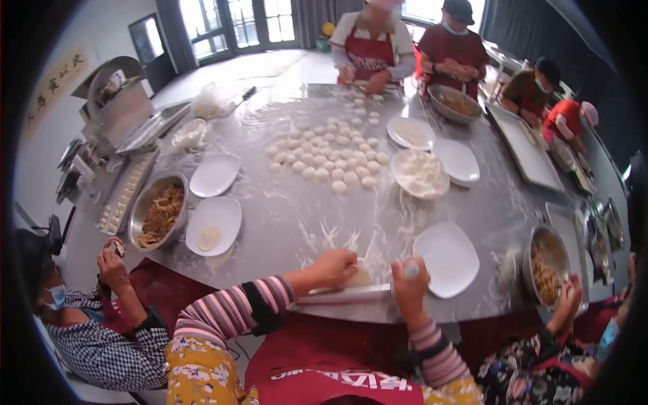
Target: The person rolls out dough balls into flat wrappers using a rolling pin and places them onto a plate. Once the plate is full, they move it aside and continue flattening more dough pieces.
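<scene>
My left hand is closed at the near edge of the table, its fingers pinching the side of a flat round of dough. My right hand wraps around a rolling pin, whose pale rounded end points up toward me. A long light-coloured strip runs along the table edge below both hands. Loose flour surrounds the dough. Just right of my right hand lies a white plate. Farther off, many small dough balls are spread over the middle of the steel table.
A bowl of filling and a plate with one wrapper stand left; another filling bowl stands right. A flour plate is beyond. People work at both sides and across the table. A tray of dumplings lies far left.
</scene>
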The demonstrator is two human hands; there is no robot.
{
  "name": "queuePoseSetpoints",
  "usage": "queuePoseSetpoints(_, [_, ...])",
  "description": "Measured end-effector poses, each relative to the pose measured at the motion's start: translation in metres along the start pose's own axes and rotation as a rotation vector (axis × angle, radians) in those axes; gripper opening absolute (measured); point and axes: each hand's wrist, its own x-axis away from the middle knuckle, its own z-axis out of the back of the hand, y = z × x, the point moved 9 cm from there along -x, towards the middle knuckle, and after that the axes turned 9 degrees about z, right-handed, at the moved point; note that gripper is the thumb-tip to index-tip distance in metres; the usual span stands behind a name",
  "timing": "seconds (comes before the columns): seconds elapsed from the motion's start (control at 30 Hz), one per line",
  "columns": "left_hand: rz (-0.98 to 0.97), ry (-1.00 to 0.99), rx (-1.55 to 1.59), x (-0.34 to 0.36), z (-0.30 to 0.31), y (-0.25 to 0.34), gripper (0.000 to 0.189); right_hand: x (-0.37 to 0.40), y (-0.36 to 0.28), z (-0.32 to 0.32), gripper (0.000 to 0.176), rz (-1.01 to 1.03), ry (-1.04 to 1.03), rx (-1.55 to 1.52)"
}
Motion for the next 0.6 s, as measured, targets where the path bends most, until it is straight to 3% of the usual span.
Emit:
queuePoseSetpoints(0.1, [0.066, -0.139, 0.292, -0.030, -0.018, 0.024, 0.020, 0.019, -0.015, 0.020, 0.023, 0.003, -0.075, -0.030])
queuePoseSetpoints(0.2, [-0.030, -0.388, 0.626, -0.067, -0.031, 0.092, 0.021, 0.021, -0.011, 0.018, 0.022, -0.076, -0.123, -0.144])
queuePoseSetpoints(0.23, [-0.031, -0.376, 0.632, -0.081, -0.026, 0.090, 0.021, 0.019, -0.010, 0.019, 0.022, -0.068, -0.133, -0.148])
queuePoseSetpoints(0.3, [-0.114, -0.243, 0.630, -0.109, -0.002, 0.079, 0.030, 0.017, -0.005, 0.013, 0.023, -0.074, -0.182, -0.208])
queuePoseSetpoints(0.4, [0.098, 0.428, 0.164, -0.158, 0.102, -0.054, 0.030, 0.022, 0.003, 0.009, 0.024, -0.019, -0.221, -0.253])
queuePoseSetpoints(0.43, [0.157, 0.481, 0.122, -0.155, 0.143, -0.085, 0.031, 0.021, 0.006, 0.007, 0.025, -0.027, -0.239, -0.278])
queuePoseSetpoints(0.47, [-0.109, 0.853, -0.435, -0.139, 0.175, -0.097, 0.036, 0.017, 0.004, 0.007, 0.025, -0.027, -0.248, -0.278])
queuePoseSetpoints(0.5, [0.238, 0.795, -0.163, -0.147, 0.211, -0.151, 0.042, 0.012, 0.003, 0.006, 0.024, -0.047, -0.272, -0.263])
queuePoseSetpoints(0.6, [0.537, 0.830, -0.309, -0.151, 0.266, -0.242, 0.056, 0.011, 0.010, 0.001, 0.023, -0.082, -0.332, -0.252])
